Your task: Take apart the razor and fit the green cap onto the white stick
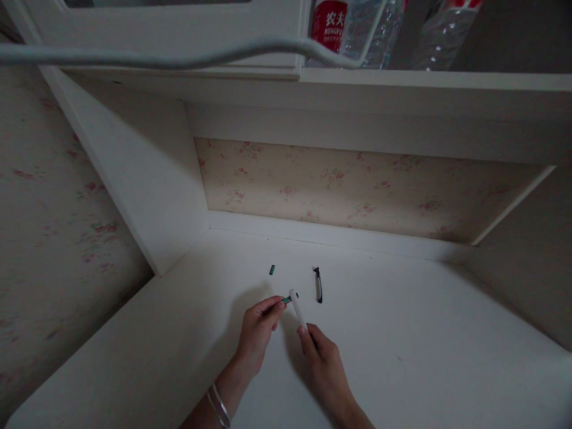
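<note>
My left hand [260, 330] pinches a small green-and-dark razor cartridge [286, 300] by one end. In my right hand [322, 360] is the handle of a white toothbrush [298, 310], a slim stick with a rounded head. The brush head lies against the cartridge, between my two hands; its bristles are too small to make out. A black-and-grey razor handle [319, 286] rests on the white desk [393, 333], beyond my right hand. Another small green-and-dark cartridge [272, 270] lies past my left fingertips.
Above the desk runs a white shelf [379, 89] holding several clear plastic bottles [442, 36], one with a red label. A pale bent bar [179, 58] crosses the upper left. A white side panel [147, 167] stands at left, before flowered wallpaper [335, 185].
</note>
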The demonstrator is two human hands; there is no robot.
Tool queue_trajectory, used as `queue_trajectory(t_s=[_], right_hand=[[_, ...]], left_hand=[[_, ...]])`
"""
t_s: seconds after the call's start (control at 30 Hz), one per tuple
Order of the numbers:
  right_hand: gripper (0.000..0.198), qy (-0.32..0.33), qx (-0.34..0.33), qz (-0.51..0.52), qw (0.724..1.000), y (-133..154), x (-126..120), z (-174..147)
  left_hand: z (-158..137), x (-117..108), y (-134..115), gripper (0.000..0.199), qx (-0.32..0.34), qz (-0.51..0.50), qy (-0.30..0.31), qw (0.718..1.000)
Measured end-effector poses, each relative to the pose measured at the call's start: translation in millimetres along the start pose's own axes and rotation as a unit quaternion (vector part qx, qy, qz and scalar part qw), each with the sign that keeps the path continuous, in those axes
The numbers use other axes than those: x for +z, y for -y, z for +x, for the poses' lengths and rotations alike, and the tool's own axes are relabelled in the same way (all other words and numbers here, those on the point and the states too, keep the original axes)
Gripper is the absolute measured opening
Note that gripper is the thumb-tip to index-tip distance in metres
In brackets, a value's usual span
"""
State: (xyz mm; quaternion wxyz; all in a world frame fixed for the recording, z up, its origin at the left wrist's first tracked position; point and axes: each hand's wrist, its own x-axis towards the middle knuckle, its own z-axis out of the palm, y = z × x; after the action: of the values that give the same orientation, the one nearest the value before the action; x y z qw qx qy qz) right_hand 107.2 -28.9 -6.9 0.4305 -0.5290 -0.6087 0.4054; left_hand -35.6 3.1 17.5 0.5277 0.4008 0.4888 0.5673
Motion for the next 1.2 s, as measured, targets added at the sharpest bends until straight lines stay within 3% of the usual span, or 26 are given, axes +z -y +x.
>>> queue_trajectory(t_s=[0.1, 0.23, 0.4, 0.53, 0.67, 0.8, 0.93, 1.03, 1.2], right_hand=[[0.041, 0.036, -0.004, 0.001, 0.999, 0, 1, 0], [0.042, -0.008, 0.004, -0.002, 1.000, -1, 3, -2], [0.039, 0.030, 0.000, 0.004, 1.000, -5, 8, -5], [0.040, -0.018, 0.027, 0.001, 0.999, -5, 11, -5], [0.039, 0.013, 0.009, -0.001, 1.000, -3, 12, -6], [0.039, -0.025, 0.025, -0.004, 0.999, -4, 11, -7], [0.038, 0.007, 0.010, 0.001, 1.000, -5, 11, -6], [0.038, -0.025, 0.020, 0.009, 0.999, -4, 9, -6], [0.037, 0.020, 0.013, 0.010, 1.000, -3, 7, -5]], left_hand=[[0, 0, 0, 0.033, 0.011, 0.002, 0.009, 1.000], [1, -1, 2, 0.037, 0.004, -0.006, -0.007, 1.000], [1, -1, 3, 0.035, 0.028, 0.017, 0.001, 0.999], [0, 0, 3, 0.037, 0.023, 0.012, -0.008, 1.000], [1, 2, 3, 0.036, 0.032, 0.029, -0.002, 0.999], [1, 3, 3, 0.036, 0.032, 0.021, -0.010, 0.999], [1, 3, 6, 0.037, 0.034, 0.014, -0.009, 0.999], [2, 4, 8, 0.038, 0.027, 0.004, -0.014, 1.000], [3, 3, 10, 0.035, 0.037, 0.008, -0.005, 0.999]])
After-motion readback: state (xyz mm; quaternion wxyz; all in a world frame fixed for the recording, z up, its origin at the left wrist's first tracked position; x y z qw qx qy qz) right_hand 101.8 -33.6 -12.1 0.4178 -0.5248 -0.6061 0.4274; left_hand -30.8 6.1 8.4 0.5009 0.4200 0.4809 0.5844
